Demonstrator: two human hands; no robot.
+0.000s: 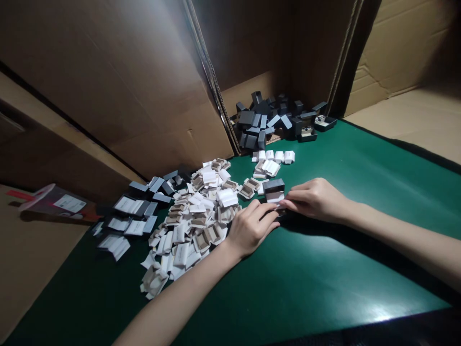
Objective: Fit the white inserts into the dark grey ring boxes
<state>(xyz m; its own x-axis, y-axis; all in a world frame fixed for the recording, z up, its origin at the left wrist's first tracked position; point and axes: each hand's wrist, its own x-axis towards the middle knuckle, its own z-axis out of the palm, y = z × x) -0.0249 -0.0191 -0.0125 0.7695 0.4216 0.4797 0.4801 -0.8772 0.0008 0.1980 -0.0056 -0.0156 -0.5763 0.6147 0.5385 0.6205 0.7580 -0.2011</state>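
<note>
A small black hinged box (274,185) stands on the green table with its lid raised, and a white card insert (275,197) shows in it. My left hand (250,228) is closed on the box's left and front side, fingertips at the insert. From the right, my right hand (319,199) pinches at the insert and the box's right edge. The fingers hide most of the box's lower half. Left of my left hand lies a heap of folded white and grey card inserts (196,218). Behind the box are several more white inserts (270,167).
More black boxes (252,120) are piled in an open cardboard carton (259,38) at the back. At left, opened black boxes (144,202) hold white inserts. A lidded cup with a red straw (61,202) lies near them. Cardboard walls (126,72) border the green table (342,288).
</note>
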